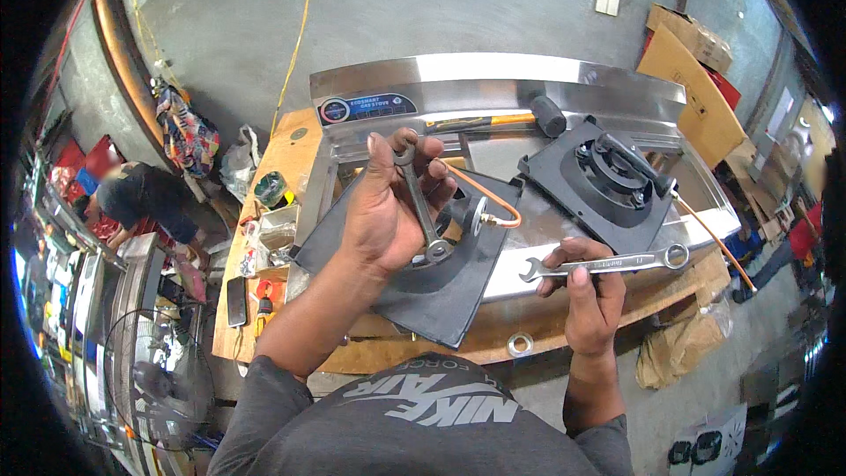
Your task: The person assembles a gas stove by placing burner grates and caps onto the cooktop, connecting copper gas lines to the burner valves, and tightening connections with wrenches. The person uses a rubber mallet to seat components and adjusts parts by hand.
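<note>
My left hand (377, 225) is closed around a dark combination wrench (416, 198), which stands nearly upright over a black burner plate (441, 304). A bent copper tube (495, 192) runs from the fitting on that plate, just right of the wrench. Shiny and lying almost level, another combination wrench (621, 263) is pinched in my right hand (590, 304), its open end to the left and its ring end to the right. Beyond my right hand sits a second black burner plate (577, 198) with a round burner and a copper tube (718, 242).
Both plates rest on a stainless steel stove body (493, 68) on a wooden table (370, 357). A mallet (548, 116) lies behind them. At left are a phone (236, 301) and a parts box (275, 234); cardboard (692, 92) stands at right. Another person (145, 198) bends at far left.
</note>
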Motion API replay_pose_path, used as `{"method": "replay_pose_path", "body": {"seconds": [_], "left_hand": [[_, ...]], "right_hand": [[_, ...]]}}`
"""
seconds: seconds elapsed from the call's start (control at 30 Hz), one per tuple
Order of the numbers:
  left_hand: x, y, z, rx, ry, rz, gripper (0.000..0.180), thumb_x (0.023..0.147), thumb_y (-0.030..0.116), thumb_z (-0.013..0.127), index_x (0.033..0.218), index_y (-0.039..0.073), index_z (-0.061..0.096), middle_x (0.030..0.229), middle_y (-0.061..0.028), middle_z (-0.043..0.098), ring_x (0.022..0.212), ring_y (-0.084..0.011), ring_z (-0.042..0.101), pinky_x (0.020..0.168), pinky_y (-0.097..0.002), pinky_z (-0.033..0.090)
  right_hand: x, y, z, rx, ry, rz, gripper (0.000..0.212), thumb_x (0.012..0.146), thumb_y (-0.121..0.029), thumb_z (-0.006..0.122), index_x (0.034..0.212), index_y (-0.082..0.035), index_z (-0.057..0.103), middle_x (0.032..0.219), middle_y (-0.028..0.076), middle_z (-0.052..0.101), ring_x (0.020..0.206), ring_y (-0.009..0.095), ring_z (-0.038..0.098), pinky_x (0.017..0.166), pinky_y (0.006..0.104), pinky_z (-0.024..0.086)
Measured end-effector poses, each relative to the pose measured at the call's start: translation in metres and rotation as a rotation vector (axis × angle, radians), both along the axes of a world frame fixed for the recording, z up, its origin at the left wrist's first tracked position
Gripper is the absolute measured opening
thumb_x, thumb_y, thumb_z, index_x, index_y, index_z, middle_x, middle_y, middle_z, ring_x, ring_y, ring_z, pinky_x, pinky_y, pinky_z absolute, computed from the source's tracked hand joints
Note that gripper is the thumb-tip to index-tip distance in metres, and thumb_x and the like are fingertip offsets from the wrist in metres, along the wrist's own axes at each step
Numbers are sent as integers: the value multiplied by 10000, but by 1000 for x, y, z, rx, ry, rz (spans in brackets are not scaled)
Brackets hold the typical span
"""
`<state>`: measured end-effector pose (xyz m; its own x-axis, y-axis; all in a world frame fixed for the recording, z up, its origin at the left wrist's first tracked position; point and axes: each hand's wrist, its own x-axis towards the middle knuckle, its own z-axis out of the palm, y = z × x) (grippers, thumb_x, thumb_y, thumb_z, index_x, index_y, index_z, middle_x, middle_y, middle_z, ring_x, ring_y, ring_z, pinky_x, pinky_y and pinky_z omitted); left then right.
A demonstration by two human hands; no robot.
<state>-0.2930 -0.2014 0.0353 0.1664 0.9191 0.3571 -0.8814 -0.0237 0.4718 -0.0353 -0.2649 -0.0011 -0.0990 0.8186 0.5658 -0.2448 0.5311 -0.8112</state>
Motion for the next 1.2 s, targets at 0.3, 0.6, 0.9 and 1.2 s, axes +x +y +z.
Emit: {"method": "replay_pose_path", "body": {"seconds": [0.3,0.6,0.9,1.2], "left_hand": [[50,25,34,292,277,261,353,993,473,567,1177,173,548,1088,-87,663,827,-167,598,784,-326,493],[45,31,-7,348,439,219,374,960,450,632,1183,170,525,1096,-92,664,804,-134,588,751,-265,497],[46,36,-5,550,545,227,323,925,245,745,1150,83,580,1141,-90,667,1013,-142,636,839,-273,532],[29,2,-23,519,881,545,475,854,61,797,1295,62,620,1122,-72,693,1067,-168,663,913,-327,545]], "right_hand": [[12,45,-7,63,-51,76,350,1043,-186,519,1303,48,540,1058,171,648,826,179,631,704,295,535],[0,73,10,229,-369,81,354,1035,-192,568,1285,58,552,1006,143,675,807,150,655,714,292,549],[-17,86,19,276,-430,58,364,1016,-192,589,1293,44,571,966,184,699,850,294,692,756,371,534],[-18,79,20,333,-568,27,387,996,-183,607,1317,28,570,1024,216,700,899,367,701,800,404,541]]}}
